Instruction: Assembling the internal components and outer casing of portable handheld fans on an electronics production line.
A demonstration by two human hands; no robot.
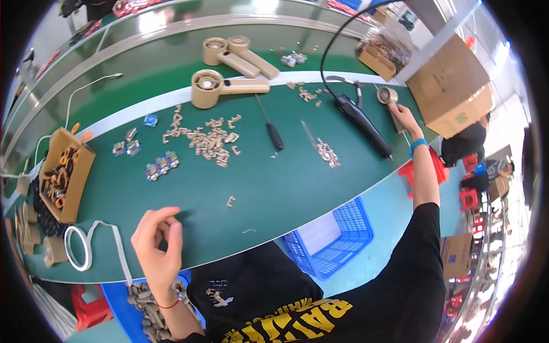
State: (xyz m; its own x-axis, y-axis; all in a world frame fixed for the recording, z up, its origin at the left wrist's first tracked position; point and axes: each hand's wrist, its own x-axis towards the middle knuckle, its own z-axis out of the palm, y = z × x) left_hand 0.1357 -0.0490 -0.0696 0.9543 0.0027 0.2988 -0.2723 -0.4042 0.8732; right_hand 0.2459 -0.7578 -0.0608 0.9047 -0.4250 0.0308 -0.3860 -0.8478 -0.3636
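Note:
My right hand (405,117) reaches far to the right edge of the bench and grips a beige handheld fan (387,96) by its handle. Above the near left part of the bench is my left hand (159,243), its fingers loosely curled, thumb and forefinger apart, nothing visible in it. A single small beige clip-like part (230,201) lies to its right. Farther off is a heap of similar beige parts (210,143). Beside that heap are a black-handled screwdriver (274,135) and a pile of small pale pieces (327,154). A black electric screwdriver (364,127) lies near my right hand.
Three beige fans (206,88) lie at the back. Small circuit boards (162,166) sit left of centre. A parts carton (80,188) and white tape roll (68,247) are at left, a large carton (452,94) at right. Below stand a blue basket (355,226) and a blue bin (117,311).

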